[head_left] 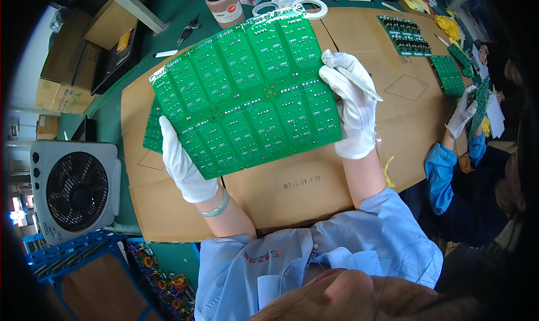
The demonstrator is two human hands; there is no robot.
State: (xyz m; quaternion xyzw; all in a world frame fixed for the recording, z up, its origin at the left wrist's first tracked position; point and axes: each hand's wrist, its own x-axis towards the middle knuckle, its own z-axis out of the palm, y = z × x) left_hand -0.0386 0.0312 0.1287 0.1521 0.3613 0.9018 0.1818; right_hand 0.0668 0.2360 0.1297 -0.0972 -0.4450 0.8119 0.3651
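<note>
A large green circuit board panel [247, 90] is held up in front of me, tilted, its face of solder points and repeated rectangular sections toward me. My left hand [185, 164], in a white glove, grips its lower left edge. My right hand [351, 102], also gloved in white, is closed on the right edge, and the glove's loose fabric sticks out there. Behind the panel's left side another green board [153, 127] shows in part; the panel hides the rest. Fingers behind the panel are out of sight.
Brown cardboard [281, 194] covers the table. A white box fan [76, 180] stands at the left. Beyond the panel are a bottle [224, 9], keys [189, 30] and tape rolls [314, 9]. Populated boards [405, 35] lie far right, where a co-worker's gloved hands [461, 114] hold a green board.
</note>
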